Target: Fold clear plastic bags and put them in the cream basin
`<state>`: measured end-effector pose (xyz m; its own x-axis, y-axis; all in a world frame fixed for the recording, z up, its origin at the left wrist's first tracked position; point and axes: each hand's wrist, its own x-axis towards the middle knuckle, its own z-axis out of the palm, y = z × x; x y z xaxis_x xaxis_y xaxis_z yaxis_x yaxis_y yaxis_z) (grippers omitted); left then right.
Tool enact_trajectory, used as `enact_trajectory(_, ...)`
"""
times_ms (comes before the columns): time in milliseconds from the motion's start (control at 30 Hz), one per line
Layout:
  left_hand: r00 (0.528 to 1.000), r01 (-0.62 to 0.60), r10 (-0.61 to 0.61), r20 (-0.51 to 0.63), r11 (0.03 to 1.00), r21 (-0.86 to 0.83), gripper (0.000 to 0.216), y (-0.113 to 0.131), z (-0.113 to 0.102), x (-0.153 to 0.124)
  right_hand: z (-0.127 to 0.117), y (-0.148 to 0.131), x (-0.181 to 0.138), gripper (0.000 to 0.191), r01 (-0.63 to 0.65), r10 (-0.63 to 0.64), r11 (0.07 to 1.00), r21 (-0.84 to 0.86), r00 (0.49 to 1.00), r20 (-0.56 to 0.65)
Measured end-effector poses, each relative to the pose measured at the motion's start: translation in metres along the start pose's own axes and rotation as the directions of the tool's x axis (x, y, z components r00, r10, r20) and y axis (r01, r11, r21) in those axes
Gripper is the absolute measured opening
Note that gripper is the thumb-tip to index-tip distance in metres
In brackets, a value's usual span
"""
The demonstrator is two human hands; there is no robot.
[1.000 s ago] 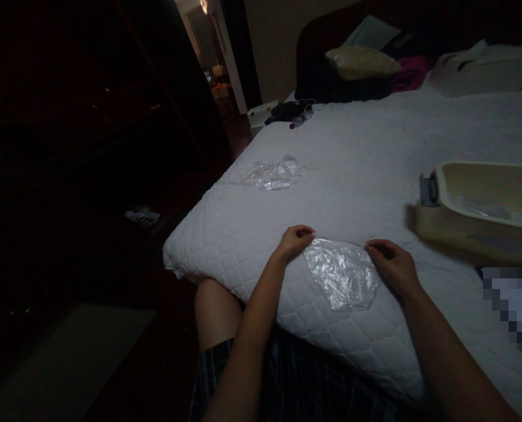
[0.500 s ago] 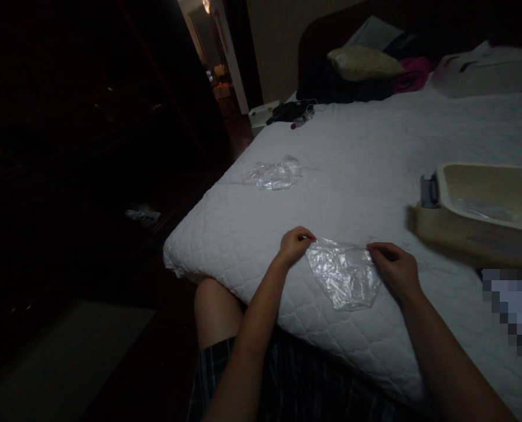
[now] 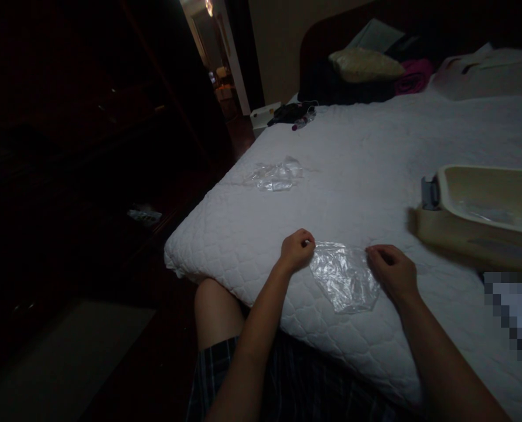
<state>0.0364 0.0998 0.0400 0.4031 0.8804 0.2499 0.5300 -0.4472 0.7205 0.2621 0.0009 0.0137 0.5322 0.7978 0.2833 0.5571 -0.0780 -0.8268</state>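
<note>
A clear, crinkled plastic bag is stretched between my two hands over the front of the bed. My left hand pinches its upper left corner. The upper right corner is pinched by my right hand, thumb against fingertips. The bag's narrower lower end points toward me, close to the quilted white bed cover. Farther back on the bed lies more crumpled clear plastic, apart from both hands.
A cream plastic bin with a grey latch stands at the right, clear plastic inside it. A pillow, a magenta bundle and dark cloth are near the headboard. Another piece of plastic lies in the dark area left of the bed.
Both hands keep their pinch on the bag's top corners. The fingers have shifted slightly, and the whole view has moved a little.
</note>
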Motion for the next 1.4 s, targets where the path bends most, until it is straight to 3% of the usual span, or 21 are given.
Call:
enact_trajectory(200,0.981,-0.102,0.101,-0.166,0.995,0.003,0.017,-0.004,0.008,-0.003,0.001,0.000,-0.001,0.023,0.006,-0.006,1.000,0.021,1.000,-0.007)
enact_trajectory(333,0.922,-0.281,0.276,-0.270,0.960,0.024,0.021,-0.007,0.008,-0.009,0.002,0.002,-0.001,0.022,0.027,-0.027,1.000,0.014,1.000,0.003)
enact_trajectory(500,0.869,-0.477,0.488,-0.089,0.871,0.117,0.026,-0.006,0.002,-0.031,0.001,0.004,-0.001,0.022,0.041,-0.041,0.999,-0.005,0.999,0.003)
enact_trajectory(767,0.876,-0.470,0.483,0.003,0.852,0.231,0.031,-0.007,0.002,-0.039,-0.003,0.000,-0.001,0.022,0.085,-0.086,0.996,-0.033,0.996,-0.003)
enact_trajectory(867,0.877,-0.467,0.480,0.001,0.851,0.239,0.030,-0.006,0.003,-0.039,-0.011,-0.016,0.002,0.025,0.116,-0.119,0.992,-0.043,0.991,-0.056)
enact_trajectory(933,0.878,-0.465,0.479,0.002,0.852,0.240,0.029,-0.006,0.003,-0.039,-0.015,-0.034,0.006,0.029,0.196,-0.197,0.976,-0.093,0.980,-0.001)
enact_trajectory(967,0.878,-0.466,0.479,0.003,0.852,0.241,0.028,-0.005,0.002,-0.039,-0.015,-0.045,0.007,0.030,0.275,-0.268,0.955,-0.111,0.961,0.069)
enact_trajectory(1033,0.876,-0.469,0.483,-0.002,0.851,0.238,0.027,-0.005,0.002,-0.040,-0.011,-0.067,0.009,0.033,0.446,-0.401,0.887,-0.116,0.871,0.284)
enact_trajectory(1100,0.872,-0.475,0.489,-0.007,0.849,0.234,0.026,-0.005,0.002,-0.040,0.000,-0.084,0.009,0.035,0.566,-0.450,0.814,-0.131,0.757,0.473)
enact_trajectory(1200,0.871,-0.479,0.492,0.001,0.847,0.228,0.027,-0.005,0.001,-0.041,0.020,-0.095,0.004,0.036,0.653,-0.469,0.750,-0.111,0.641,0.608)
enact_trajectory(1300,0.873,-0.478,0.487,0.021,0.847,0.232,0.028,-0.005,0.001,-0.041,0.031,-0.089,-0.002,0.038,0.689,-0.458,0.715,-0.121,0.592,0.663)
enact_trajectory(1400,0.874,-0.478,0.485,0.037,0.843,0.246,0.026,-0.005,0.002,-0.041,0.028,-0.078,-0.005,0.038,0.695,-0.449,0.704,-0.148,0.596,0.665)
